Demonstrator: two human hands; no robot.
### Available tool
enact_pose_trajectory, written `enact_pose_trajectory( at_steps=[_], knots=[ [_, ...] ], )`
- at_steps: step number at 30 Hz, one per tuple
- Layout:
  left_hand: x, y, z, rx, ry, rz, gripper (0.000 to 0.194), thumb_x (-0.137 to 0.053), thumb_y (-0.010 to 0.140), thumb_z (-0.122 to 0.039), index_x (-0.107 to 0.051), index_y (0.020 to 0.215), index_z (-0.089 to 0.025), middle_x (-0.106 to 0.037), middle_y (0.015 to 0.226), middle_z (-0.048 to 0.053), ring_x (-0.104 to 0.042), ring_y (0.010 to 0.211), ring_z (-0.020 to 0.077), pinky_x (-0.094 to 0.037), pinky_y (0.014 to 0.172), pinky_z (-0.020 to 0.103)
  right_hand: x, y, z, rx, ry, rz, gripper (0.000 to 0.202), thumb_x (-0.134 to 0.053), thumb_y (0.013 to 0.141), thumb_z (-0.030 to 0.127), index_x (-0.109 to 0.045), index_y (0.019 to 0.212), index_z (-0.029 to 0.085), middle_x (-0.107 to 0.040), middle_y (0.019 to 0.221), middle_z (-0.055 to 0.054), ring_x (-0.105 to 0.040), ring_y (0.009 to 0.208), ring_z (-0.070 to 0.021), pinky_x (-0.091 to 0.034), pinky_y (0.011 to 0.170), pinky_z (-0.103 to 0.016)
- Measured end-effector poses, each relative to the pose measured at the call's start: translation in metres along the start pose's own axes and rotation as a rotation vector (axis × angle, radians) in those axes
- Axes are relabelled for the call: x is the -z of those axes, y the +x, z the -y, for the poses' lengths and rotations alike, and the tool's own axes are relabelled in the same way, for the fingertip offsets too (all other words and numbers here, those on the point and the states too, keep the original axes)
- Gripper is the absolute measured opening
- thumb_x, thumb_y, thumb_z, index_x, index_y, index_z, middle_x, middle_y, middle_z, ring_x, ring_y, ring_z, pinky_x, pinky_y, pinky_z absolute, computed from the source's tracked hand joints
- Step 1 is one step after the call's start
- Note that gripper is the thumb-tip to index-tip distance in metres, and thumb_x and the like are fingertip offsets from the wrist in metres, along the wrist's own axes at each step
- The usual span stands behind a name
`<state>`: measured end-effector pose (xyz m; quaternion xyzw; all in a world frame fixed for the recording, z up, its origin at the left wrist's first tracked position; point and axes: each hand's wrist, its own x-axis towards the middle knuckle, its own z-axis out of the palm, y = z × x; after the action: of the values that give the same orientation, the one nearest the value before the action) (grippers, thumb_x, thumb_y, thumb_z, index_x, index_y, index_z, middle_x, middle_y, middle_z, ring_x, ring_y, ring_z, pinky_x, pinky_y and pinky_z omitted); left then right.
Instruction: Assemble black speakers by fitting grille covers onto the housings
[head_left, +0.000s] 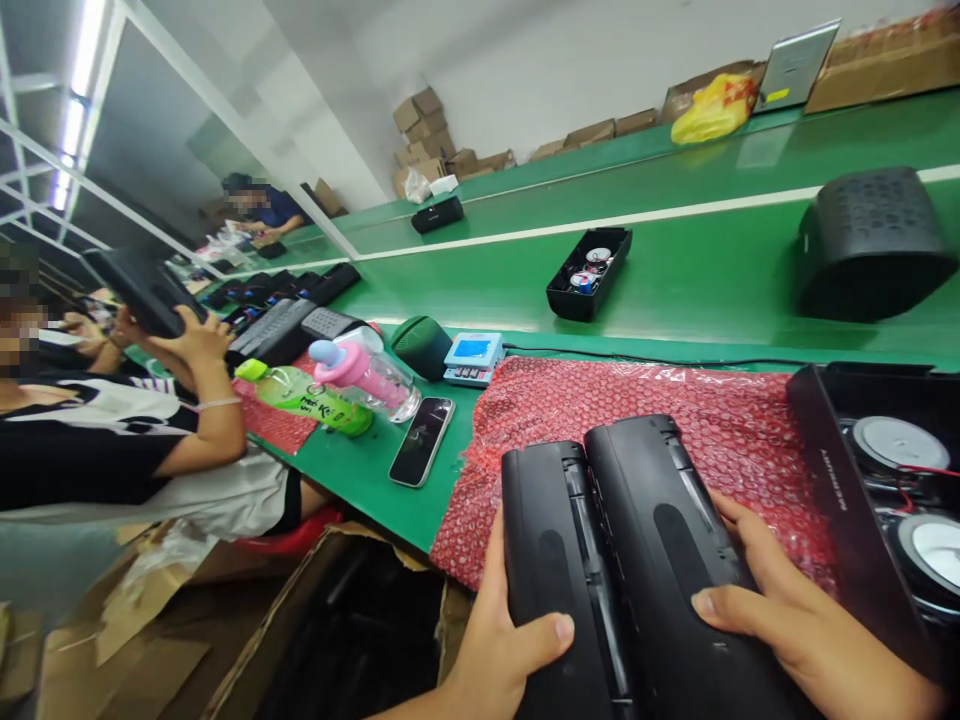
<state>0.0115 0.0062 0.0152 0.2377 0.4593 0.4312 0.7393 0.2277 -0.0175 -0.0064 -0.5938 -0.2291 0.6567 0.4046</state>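
My left hand is closed around a long black speaker housing, its thumb lying across the face. A second, similar black speaker housing is gripped by my right hand, with the thumb on top and fingers at the far edge. The two housings sit side by side, nearly touching, above red bubble wrap. Close to my right hand is an open speaker shell showing two round white-faced drivers and red wires. The lower ends of both held housings run out of view.
A phone, pink bottle, green drink bottle, blue meter and green speaker stand left. An open speaker half and black speaker lie beyond. A carton is below; a co-worker's hand is at left.
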Motion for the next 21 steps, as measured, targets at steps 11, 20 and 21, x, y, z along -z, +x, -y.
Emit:
enact_pose_trajectory(
  at_steps=[11, 20, 21],
  knots=[
    [0.0038, 0.0007, 0.0029, 0.016, 0.022, -0.004, 0.121, -0.082, 0.056, -0.025, -0.004, 0.148, -0.032, -0.052, 0.135, 0.01, -0.051, 0.121, 0.0334, -0.039, 0.104, 0.046, -0.0057, 0.0002, -0.0046, 0.041, 0.087, -0.011, 0.088, -0.068, 0.063, 0.035, -0.026, 0.14, 0.027, -0.042, 0.138, -0.008, -0.055, 0.109, -0.0305, -0.056, 0.077, -0.031],
    [0.0037, -0.0002, 0.0039, 0.006, 0.019, -0.022, 0.119, -0.081, 0.057, -0.024, -0.005, 0.148, -0.031, -0.051, 0.137, 0.01, -0.049, 0.123, 0.0334, -0.038, 0.105, 0.046, -0.0066, 0.0008, -0.0042, -0.017, 0.17, 0.007, 0.093, -0.072, 0.06, 0.035, -0.024, 0.14, 0.033, -0.044, 0.137, -0.004, -0.055, 0.109, -0.03, -0.057, 0.076, -0.03],
    [0.0036, -0.0003, 0.0038, 0.007, 0.018, -0.019, 0.119, -0.081, 0.057, -0.023, -0.005, 0.148, -0.031, -0.051, 0.137, 0.01, -0.05, 0.123, 0.0332, -0.038, 0.105, 0.045, -0.0065, 0.0006, -0.0039, -0.025, 0.181, 0.005, 0.095, -0.073, 0.06, 0.035, -0.024, 0.14, 0.034, -0.043, 0.138, -0.003, -0.054, 0.111, -0.0304, -0.057, 0.075, -0.03]
  ],
)
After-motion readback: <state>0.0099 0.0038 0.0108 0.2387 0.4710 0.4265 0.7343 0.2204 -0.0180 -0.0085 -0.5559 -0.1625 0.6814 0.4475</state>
